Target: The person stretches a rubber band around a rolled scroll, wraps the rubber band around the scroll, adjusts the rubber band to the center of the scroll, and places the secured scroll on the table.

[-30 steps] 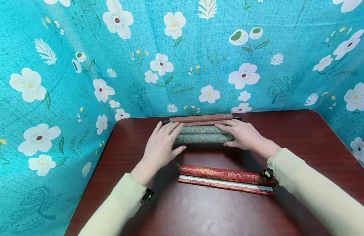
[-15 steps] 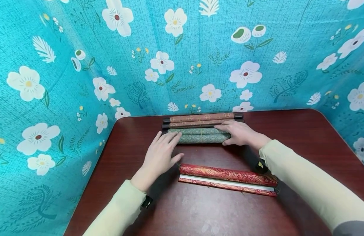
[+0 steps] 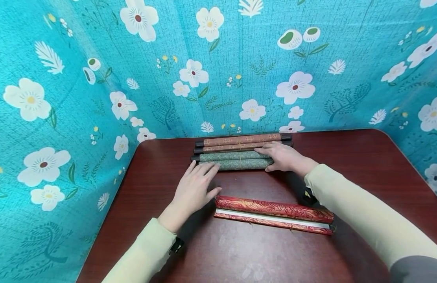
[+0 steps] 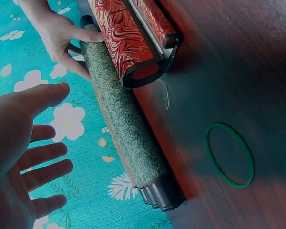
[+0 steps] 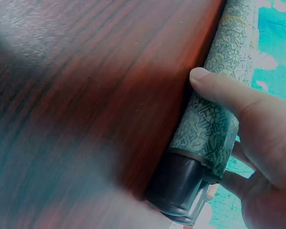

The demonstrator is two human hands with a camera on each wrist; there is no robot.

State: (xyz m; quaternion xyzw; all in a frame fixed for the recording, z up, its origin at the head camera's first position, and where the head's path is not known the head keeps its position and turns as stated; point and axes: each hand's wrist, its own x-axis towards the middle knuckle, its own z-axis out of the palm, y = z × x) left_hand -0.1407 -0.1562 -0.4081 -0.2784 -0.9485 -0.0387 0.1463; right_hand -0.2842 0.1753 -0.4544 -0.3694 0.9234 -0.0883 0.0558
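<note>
A green patterned scroll [image 3: 236,164], rolled from both ends with a thin yellow tie and black knobs, lies near the back of the table. My right hand [image 3: 287,157] grips its right part; in the right wrist view the thumb [image 5: 219,88] lies across the near side and the fingers reach behind. My left hand [image 3: 193,186] is at its left end, fingers spread and nearly straight; the left wrist view shows that hand holding nothing, beside the scroll. Nearer me lies a red and gold scroll [image 3: 275,207] with a white strip between its two rolls.
A brown patterned scroll [image 3: 246,139] with black knobs lies behind the green one, close to the flowered blue cloth [image 3: 225,59]. A thin green band [image 4: 248,153] rests on the dark red wooden table [image 3: 161,157], seen in the left wrist view.
My left hand has drawn back a little toward me, uncovering the left ends of the green and brown scrolls. The right hand has shifted slightly left along the green scroll. The red scroll stays put.
</note>
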